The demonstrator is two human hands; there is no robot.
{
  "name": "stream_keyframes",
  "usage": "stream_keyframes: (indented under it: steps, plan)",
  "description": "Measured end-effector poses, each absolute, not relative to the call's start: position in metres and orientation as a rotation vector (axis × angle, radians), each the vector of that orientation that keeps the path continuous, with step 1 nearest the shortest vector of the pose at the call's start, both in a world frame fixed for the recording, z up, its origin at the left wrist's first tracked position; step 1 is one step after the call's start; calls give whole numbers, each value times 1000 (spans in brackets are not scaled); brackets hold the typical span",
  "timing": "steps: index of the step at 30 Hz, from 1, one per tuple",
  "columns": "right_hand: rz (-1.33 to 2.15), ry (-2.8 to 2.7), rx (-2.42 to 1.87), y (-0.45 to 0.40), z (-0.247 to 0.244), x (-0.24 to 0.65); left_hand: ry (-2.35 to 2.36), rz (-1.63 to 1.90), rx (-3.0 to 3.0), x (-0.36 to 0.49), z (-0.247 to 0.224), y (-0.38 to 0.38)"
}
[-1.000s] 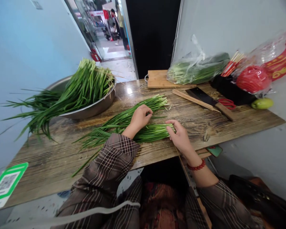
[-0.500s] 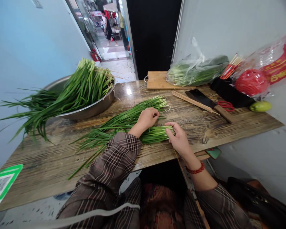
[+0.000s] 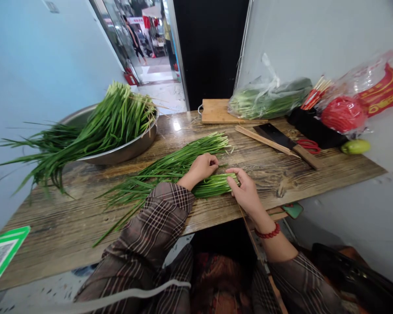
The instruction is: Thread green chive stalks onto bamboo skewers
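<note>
Right at the middle of the worktop, it's both hands on the greens! The right hand has thumb and fingers closed around the pale ends of the near bunch, which lies flat with its leaves running off to the left. Over that same bunch comes the left hand, fingers curled, palm down, and whether it pinches any stalks you cannot tell from up here. A red bracelet circles the right wrist, and a checked sleeve reaches in behind the left hand, lying across some of the leaves.

Just beyond, it's the far bunch, spread at a slant, pale ends to the right. Out left sits the basin, heaped with more greens, and those leaves spill right over its rim! Nearer, at the left edge, a green-bordered card shows a printed code.

Over to the right, sticks lie alongside the cleaver, its wooden handle slanting toward the near edge. Behind them, a clear bag of greens rests partly on the board. Farther right, a black cloth, a red bundle in plastic, and at the end a pale green fruit. And out past the doorway, a person on foot!
</note>
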State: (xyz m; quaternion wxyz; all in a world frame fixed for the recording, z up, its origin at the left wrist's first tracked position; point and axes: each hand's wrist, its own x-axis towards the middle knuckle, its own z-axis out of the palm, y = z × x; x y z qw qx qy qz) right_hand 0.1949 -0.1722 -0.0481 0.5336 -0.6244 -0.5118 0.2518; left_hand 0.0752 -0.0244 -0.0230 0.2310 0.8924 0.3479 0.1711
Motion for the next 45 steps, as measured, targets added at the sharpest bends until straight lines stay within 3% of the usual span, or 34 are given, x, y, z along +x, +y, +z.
stream_keyframes:
  steps: [25,34,45]
  plan:
    - [591,-1223,-1496,-171,-49,196,931,389,2651,75,-21,-36]
    - [527,-1188,-1459,-173,-47,193,796,674,1990,60,-3,-35]
    - [491,-1274,-1508,-173,-43,194,830,650,2160,62,-5,-45]
